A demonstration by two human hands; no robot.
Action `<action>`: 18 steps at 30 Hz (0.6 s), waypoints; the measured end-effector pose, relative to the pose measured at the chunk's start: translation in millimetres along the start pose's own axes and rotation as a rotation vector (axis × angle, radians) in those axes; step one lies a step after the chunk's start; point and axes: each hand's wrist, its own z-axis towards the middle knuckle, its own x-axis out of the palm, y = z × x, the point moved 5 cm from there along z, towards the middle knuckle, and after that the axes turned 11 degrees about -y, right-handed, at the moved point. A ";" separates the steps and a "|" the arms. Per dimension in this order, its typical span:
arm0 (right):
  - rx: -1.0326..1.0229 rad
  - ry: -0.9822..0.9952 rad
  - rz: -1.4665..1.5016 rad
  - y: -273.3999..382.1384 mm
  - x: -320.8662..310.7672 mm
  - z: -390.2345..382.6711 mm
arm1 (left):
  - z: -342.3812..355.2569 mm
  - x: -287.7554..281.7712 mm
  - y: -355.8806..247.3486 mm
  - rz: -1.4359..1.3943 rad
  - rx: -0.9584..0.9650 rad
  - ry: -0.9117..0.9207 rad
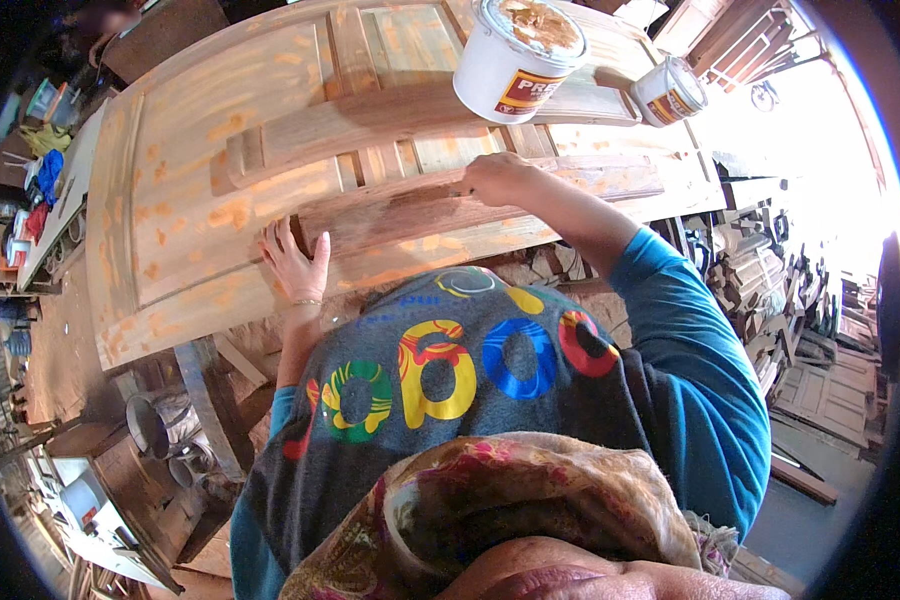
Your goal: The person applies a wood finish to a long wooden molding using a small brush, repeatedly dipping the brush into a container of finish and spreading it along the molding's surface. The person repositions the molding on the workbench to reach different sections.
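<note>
A large wooden panelled door [185, 220] lies flat before me, blotched with orange-brown patches. Across it rest two loose wooden boards, a nearer reddish-brown board [390, 215] and a farther, paler board [320, 135]. My left hand [296, 262] is open, its fingers spread against the left end of the nearer board. Over the middle of that board, my right hand [502, 180] is closed, with a small dark bit showing at its fingers; what it grips is mostly hidden. Beyond it, a white bucket [495, 75] with brown-smeared pale contents stands by the farther board.
A smaller white bucket [670, 92] sits at the door's far right. Stacked wood pieces [760, 265] and a panelled door [825, 390] fill the right side. A wooden leg [210, 410] stands beneath the door at left. Cluttered shelves [35, 200] line the far left.
</note>
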 end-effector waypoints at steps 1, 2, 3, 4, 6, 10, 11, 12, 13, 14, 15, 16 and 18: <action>0.013 -0.003 0.017 -14.0 11.4 -8.0 | -1.0 0.5 -1.7 -0.008 0.000 0.001; 0.018 -0.008 0.031 -25.0 17.2 -14.9 | -1.7 -0.9 -1.5 -0.011 -0.004 -0.004; 0.012 -0.007 0.052 -30.8 16.0 -24.4 | -2.1 -2.2 -0.5 -0.011 -0.013 -0.017; 0.006 -0.007 0.072 -34.8 14.5 -36.8 | -2.8 -3.0 0.1 -0.004 -0.014 -0.020; -0.014 0.026 0.046 -38.5 15.0 -45.6 | -3.4 -3.5 -2.5 0.001 0.001 -0.017; -0.143 -0.049 0.024 -14.2 -5.3 -31.1 | -2.0 -2.4 -1.6 -0.017 0.042 -0.044; -0.187 -0.117 0.065 1.2 -13.7 -27.1 | -1.7 -2.8 -1.3 -0.023 0.041 -0.046; -0.182 -0.170 0.077 9.8 -14.4 -25.7 | -1.4 -4.5 -2.1 -0.027 0.040 -0.048; -0.177 -0.223 0.089 17.4 -13.8 -25.3 | -1.9 -5.9 -3.4 -0.035 0.039 -0.048; -0.174 -0.273 0.101 21.4 -13.6 -23.8 | -2.4 -7.6 -4.5 -0.044 0.034 -0.046; -0.144 -0.195 0.062 17.4 -8.3 -23.5 | -2.5 -9.0 -5.7 -0.053 0.030 -0.044; -0.115 -0.117 0.024 8.6 -2.6 -26.6 | -0.2 -7.8 -7.8 -0.073 0.033 -0.038; -0.075 -0.006 -0.004 -8.2 11.6 -39.8 | -2.6 -13.1 -7.3 -0.091 0.013 -0.026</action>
